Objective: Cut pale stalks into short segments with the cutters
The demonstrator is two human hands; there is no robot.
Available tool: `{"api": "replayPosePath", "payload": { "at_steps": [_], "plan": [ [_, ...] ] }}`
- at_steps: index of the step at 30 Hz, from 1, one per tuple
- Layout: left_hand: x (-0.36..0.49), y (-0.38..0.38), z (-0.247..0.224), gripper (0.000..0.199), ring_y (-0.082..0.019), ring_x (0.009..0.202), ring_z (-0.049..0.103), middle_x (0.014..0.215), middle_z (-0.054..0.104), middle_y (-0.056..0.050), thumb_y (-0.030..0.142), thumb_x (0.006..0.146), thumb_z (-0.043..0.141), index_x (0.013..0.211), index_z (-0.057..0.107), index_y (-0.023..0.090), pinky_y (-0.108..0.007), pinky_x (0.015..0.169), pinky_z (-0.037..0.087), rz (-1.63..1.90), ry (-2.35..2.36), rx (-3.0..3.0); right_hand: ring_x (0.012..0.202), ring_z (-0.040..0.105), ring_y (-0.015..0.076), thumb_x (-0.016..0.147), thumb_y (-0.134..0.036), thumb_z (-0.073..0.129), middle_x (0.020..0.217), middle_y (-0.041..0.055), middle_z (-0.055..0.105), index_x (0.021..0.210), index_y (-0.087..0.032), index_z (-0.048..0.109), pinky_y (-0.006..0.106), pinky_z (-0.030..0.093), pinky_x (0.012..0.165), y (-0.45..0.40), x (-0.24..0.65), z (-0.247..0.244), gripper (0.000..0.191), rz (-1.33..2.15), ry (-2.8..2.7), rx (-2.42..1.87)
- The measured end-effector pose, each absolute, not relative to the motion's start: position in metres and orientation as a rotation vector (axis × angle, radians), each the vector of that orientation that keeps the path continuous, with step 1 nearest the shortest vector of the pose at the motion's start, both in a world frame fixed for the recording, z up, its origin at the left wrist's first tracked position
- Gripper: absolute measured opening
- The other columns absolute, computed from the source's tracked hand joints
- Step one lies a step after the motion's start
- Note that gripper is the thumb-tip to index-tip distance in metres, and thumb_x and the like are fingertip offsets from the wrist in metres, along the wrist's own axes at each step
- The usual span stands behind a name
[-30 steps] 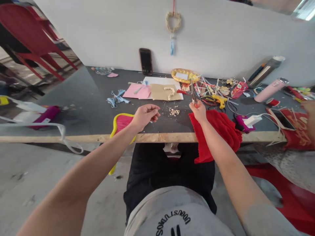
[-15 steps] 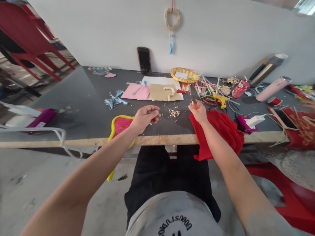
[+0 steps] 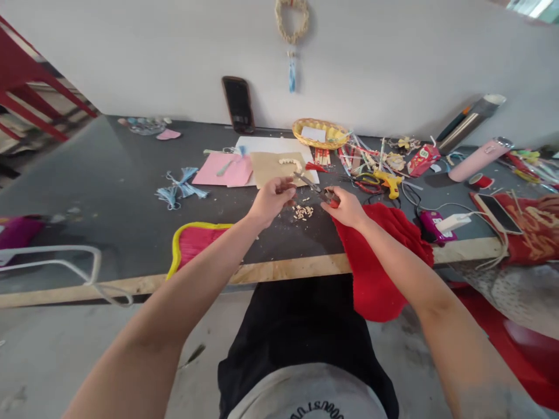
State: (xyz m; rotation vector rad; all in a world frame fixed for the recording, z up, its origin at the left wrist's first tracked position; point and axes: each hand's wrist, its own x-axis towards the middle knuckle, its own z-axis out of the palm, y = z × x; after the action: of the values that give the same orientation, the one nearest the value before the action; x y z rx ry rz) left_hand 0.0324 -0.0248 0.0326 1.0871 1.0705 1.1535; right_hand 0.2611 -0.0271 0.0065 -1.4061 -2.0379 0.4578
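The small pieces (image 3: 303,213) are cream, the cloth (image 3: 371,285) red, the tassels (image 3: 186,187) light blue.

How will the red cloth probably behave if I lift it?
The red cloth will likely be floppy, since it bends down over the table edge. Its fuzzy-looking surface probably is not slippery. Pulled down, it may slide off, as part of it overhangs.

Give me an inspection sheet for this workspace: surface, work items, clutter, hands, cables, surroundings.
Surface: dark table, wooden front edge, pale crumbs scattered.
Work items: scissors-like tool; loose pale pieces; curved pale strand on brown card.
Clutter: basket, yellow glue gun, pink bottle, red cloth draped over the edge.
Hands: right hand holds the tool; left hand near its tip, grip unclear.
Cables: white cable looping over the edge, left; white charger, right.
Surroundings: red chair, left; heart-shaped ring on wall.
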Motion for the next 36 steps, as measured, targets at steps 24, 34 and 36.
{"api": "replayPosePath", "payload": {
  "at_steps": [24,34,36],
  "plan": [
    [0.021,0.010,0.001,0.016,-0.011,0.055,0.057,0.061,0.061,0.001,0.033,0.079,0.070,0.075,0.064,0.019,-0.026,0.059,0.051,1.154,0.951,1.201,0.116,0.054,0.0313,0.077,-0.016,0.060,0.132,0.0103,0.058,0.096,-0.021,0.063,0.048,0.041,0.100,-0.007,0.251,-0.002,0.021,0.043,-2.394,-1.351],
    [0.019,0.011,0.001,0.022,-0.009,0.055,0.057,0.064,0.061,0.001,0.037,0.079,0.071,0.082,0.065,0.016,-0.022,0.056,0.051,1.076,0.927,1.220,0.112,0.058,0.0290,0.079,-0.020,0.062,0.127,0.0090,0.062,0.093,-0.021,0.063,0.047,0.041,0.100,-0.010,0.252,-0.002,0.013,0.111,-2.378,-1.355],
    [0.019,0.011,0.001,0.022,-0.009,0.055,0.058,0.064,0.062,0.000,0.036,0.080,0.071,0.084,0.066,0.015,-0.022,0.055,0.051,1.066,0.935,1.234,0.111,0.058,0.0289,0.080,-0.021,0.063,0.127,0.0089,0.062,0.092,-0.021,0.063,0.047,0.041,0.099,-0.010,0.252,-0.002,0.012,0.098,-2.382,-1.353]
  ]
}}
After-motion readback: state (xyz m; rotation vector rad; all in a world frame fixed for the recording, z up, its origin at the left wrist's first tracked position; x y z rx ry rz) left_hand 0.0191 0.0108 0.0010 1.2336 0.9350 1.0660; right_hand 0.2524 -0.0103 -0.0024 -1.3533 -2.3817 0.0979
